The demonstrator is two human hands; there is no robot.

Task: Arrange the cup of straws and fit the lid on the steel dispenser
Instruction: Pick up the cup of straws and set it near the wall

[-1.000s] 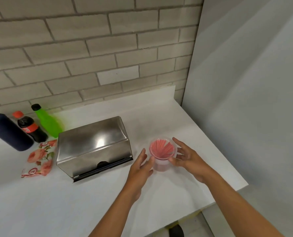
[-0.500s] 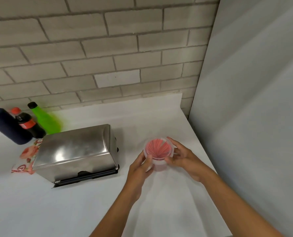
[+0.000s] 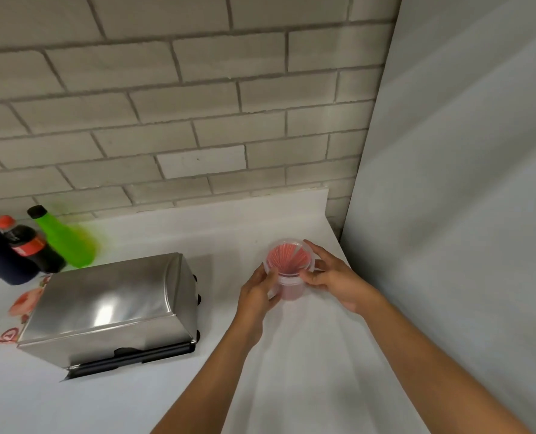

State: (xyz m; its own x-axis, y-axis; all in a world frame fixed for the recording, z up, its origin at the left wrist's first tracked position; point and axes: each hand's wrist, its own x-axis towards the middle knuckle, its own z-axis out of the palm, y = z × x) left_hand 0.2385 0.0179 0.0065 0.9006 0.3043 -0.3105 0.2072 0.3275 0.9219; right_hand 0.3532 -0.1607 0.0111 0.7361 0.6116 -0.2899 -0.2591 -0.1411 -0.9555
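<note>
A clear plastic cup of red straws [image 3: 288,264] stands on the white counter [image 3: 307,355], right of centre. My left hand [image 3: 257,296] grips its left side and my right hand [image 3: 332,277] grips its right side and rim. The steel dispenser [image 3: 110,305] sits to the left, its shiny lid closed over a dark base with a slot at the front edge. Both forearms reach in from the bottom of the view.
At the far left stand a green bottle [image 3: 63,236], a cola bottle [image 3: 28,245] and a dark blue flask [image 3: 0,255]. A flowered packet [image 3: 16,311] lies behind the dispenser. A brick wall runs along the back and a grey panel [image 3: 463,183] closes the right side.
Both hands closed onto the cup and moved it away from me toward the back right corner. The view shifted right and up, so the dispenser sits further left.
</note>
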